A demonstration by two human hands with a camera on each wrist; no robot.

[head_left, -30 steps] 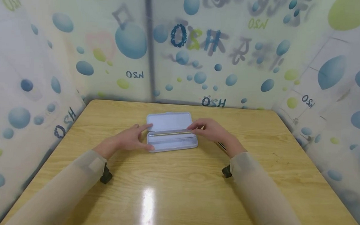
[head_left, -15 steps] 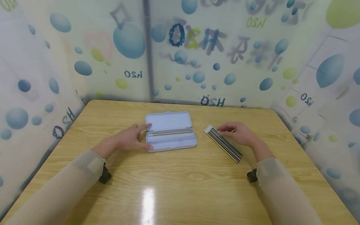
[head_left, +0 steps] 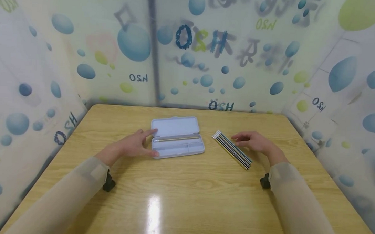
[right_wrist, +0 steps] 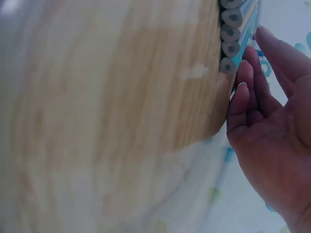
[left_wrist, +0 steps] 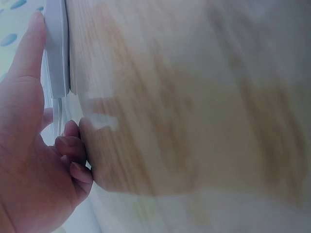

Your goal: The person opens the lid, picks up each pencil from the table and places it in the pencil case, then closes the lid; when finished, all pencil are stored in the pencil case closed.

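Note:
An open pale-blue pencil case [head_left: 177,152] lies on the table, its lid [head_left: 175,126] folded back. One pencil [head_left: 177,139] rests in its rear compartment. My left hand [head_left: 132,143] steadies the case's left end, thumb at the front corner and index finger on the lid. In the left wrist view the thumb stretches along the case [left_wrist: 57,48], while other fingers curl against the table. A row of several striped pencils [head_left: 232,150] lies slanted to the right of the case. Beside its right edge hovers my right hand [head_left: 253,141], fingers loosely bent, holding nothing; the right wrist view shows the pencil ends [right_wrist: 231,33] close to the fingertips.
The wooden table [head_left: 197,200] reaches back to a patterned curtain [head_left: 189,62] with blue and green dots, and similar sheets hang at both sides. Between the case and the pencil row is a narrow strip of tabletop.
My right hand has let go of the pencil in the case and moved right to the pencil row, then shifted slightly off it. The left hand has stayed on the case.

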